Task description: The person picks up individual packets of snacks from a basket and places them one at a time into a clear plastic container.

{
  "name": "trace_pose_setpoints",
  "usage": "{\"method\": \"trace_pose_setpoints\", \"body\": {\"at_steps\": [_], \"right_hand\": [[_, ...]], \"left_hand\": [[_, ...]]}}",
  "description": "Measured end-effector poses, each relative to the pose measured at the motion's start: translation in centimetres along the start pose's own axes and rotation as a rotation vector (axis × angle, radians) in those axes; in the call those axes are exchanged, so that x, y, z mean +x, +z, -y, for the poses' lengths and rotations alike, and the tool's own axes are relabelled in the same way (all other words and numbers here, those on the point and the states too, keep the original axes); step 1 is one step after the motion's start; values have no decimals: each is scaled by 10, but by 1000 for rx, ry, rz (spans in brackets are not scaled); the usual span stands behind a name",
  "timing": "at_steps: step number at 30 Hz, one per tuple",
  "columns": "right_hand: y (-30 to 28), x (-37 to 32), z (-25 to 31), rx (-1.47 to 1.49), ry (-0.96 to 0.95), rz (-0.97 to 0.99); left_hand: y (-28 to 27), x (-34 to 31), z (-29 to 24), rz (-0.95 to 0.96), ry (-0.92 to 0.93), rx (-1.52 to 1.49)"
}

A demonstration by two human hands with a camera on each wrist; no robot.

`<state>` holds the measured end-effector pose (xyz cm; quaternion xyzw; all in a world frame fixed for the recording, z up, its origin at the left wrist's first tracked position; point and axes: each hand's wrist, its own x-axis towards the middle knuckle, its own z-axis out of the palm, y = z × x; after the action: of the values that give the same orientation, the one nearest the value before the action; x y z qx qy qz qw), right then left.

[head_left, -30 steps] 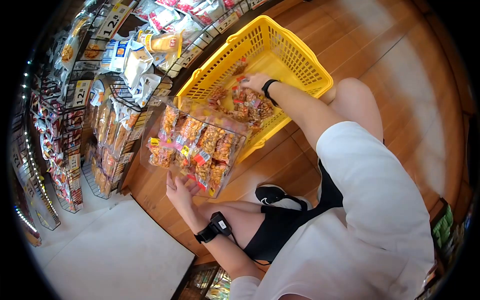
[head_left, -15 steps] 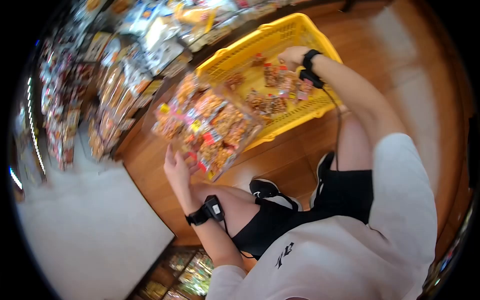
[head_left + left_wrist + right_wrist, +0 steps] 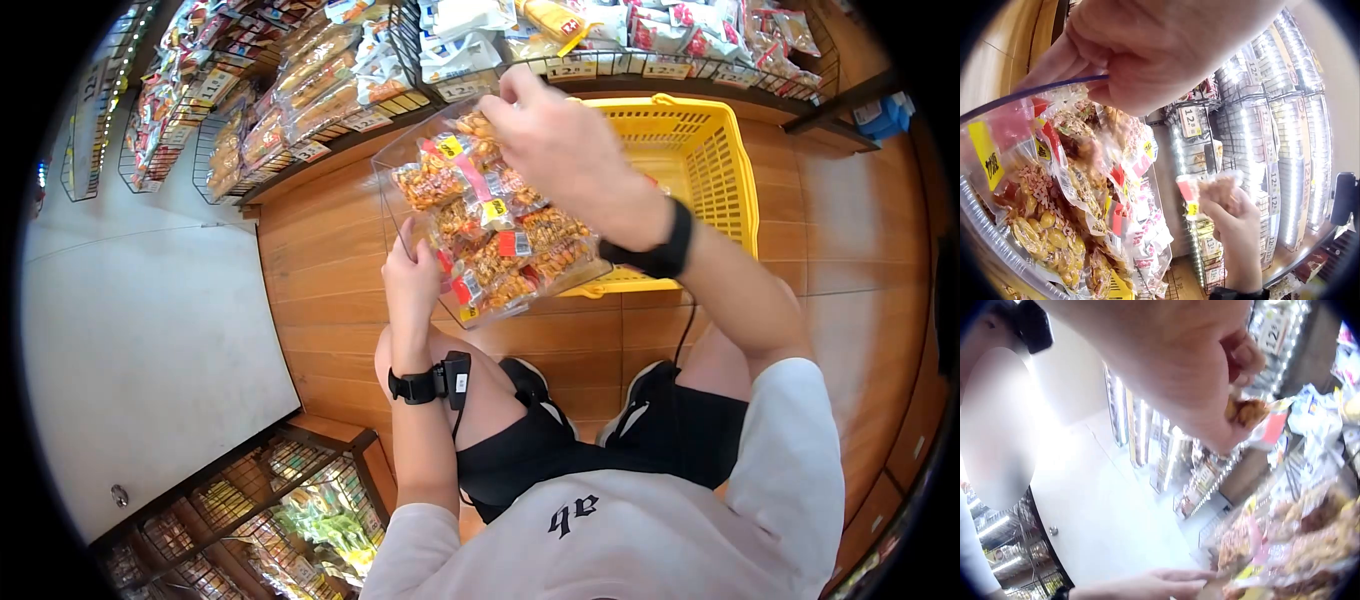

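Note:
A clear plastic bin [image 3: 388, 180] filled with bagged nut snacks [image 3: 492, 258] is tilted in front of the person's knees. My left hand [image 3: 411, 285] grips its near left side; in the left wrist view, the bin's rim [image 3: 1029, 92] runs between the thumb and fingers. Above the bin's far end is my right hand [image 3: 575, 145], pinching a small snack packet [image 3: 1217, 192] with a red and yellow label. That packet is mostly hidden by the hand in the head view. The yellow shopping basket [image 3: 742, 190] sits on the floor behind the right forearm.
Wire shelf racks [image 3: 420, 85] of packaged bread and snacks line the far side, with price tags along their edges. A white panel [image 3: 150, 330] lies to the left. More shelves of bagged goods [image 3: 320, 515] stand at lower left. Wooden flooring [image 3: 320, 280] surrounds the basket.
My right hand has left the basket and moved left over the bin, now with a packet in its fingers. The head view has turned; the left hand keeps hold of the bin.

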<state>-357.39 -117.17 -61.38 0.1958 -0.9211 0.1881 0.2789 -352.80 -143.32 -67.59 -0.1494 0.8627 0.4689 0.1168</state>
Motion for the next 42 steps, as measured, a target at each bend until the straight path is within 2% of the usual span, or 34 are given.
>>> {"method": "trace_pose_setpoints", "body": {"at_steps": [2, 3, 6, 7, 10, 13, 14, 18, 19, 22, 23, 26, 27, 30, 32, 34, 36, 38, 40, 42], "right_hand": [[50, -12, 19, -207, 80, 116], [57, -6, 25, -312, 121, 169], [58, -6, 30, -109, -8, 157], [50, -6, 32, -42, 17, 130], [45, -5, 36, -86, -42, 74], [68, -1, 29, -259, -91, 159], [70, 2, 30, -323, -98, 176], [50, 7, 49, -228, 25, 182], [47, 8, 55, -200, 13, 199], [52, -14, 53, -3, -186, 238], [60, -24, 47, -18, -193, 313], [33, -14, 33, 165, -167, 285], [24, -12, 24, 268, -93, 209], [-4, -17, -20, 245, 138, -63], [-3, -31, -77, 248, 499, -56], [9, -63, -154, 191, 755, 123], [41, -106, -212, 51, 996, 505], [62, -148, -226, 152, 948, 933], [84, -171, -216, -14, 1069, 1281], [126, -205, -225, -52, 968, 1366]], "left_hand": [[3, -5, -4, -59, 7, -8], [4, 2, 1, -125, 159, 44], [3, 1, 15, -101, 53, 44], [4, 5, 25, -113, 121, 65], [4, 7, 26, -117, 151, 74], [-1, -3, 0, -13, 39, 31], [-1, -3, -1, -16, 57, 47], [1, 4, 11, -47, 125, 107], [3, 6, 15, -57, 148, 118], [4, 7, 17, -97, 222, 165], [5, 6, 16, -86, 194, 132], [6, 7, 16, -62, 125, 79], [5, 9, 18, -58, 113, 95], [3, 3, 7, -60, 69, 117], [6, 1, 7, -50, 54, 117], [4, 7, 14, -39, 67, 118], [4, 1, 2, -1, 37, 80], [3, -7, -15, 14, 12, 32], [3, -8, -15, 22, 13, 59], [3, -9, -14, 29, 24, 50]]}}
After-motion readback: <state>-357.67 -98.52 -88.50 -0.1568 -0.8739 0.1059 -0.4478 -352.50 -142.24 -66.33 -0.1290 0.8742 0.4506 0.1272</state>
